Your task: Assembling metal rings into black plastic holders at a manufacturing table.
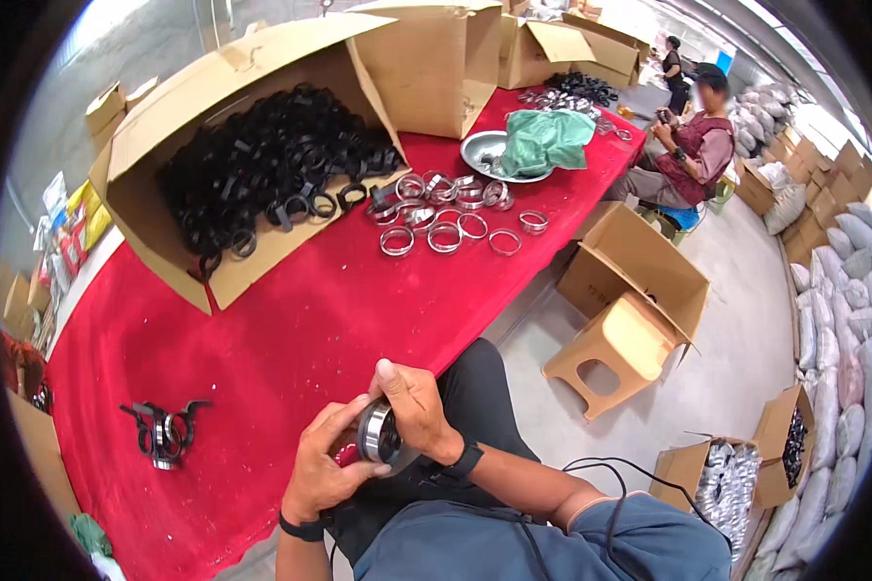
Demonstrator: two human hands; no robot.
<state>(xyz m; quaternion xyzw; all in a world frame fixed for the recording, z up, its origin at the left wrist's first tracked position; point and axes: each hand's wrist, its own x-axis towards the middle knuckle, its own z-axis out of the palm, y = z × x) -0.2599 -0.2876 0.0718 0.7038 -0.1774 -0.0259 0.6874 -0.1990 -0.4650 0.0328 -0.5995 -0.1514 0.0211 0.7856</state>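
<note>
In front of my body, at the near edge of the red-covered table (291, 320), both my hands are closed on one round ring (379, 432) with a shiny metal band and black parts. My left hand (322, 463) grips its left side, thumb underneath. My right hand (414, 412) wraps the other side, thumb pointing up. Fingers hide part of the ring. To the left lies a small group of black rings with tabs and metal rings (165, 438). Farther off, several loose silver metal rings (445, 237) lie on the cloth beside a tipped cardboard box (155, 257) full of black rings (281, 165).
Behind the metal rings is a basin (471, 147) with a green cloth (549, 143). Right of the table stand a tan stool (618, 341) and an open carton (683, 290). A seated person (696, 145) works at the far end. Boxes of parts (729, 484) and stacked sacks (833, 387) line the right.
</note>
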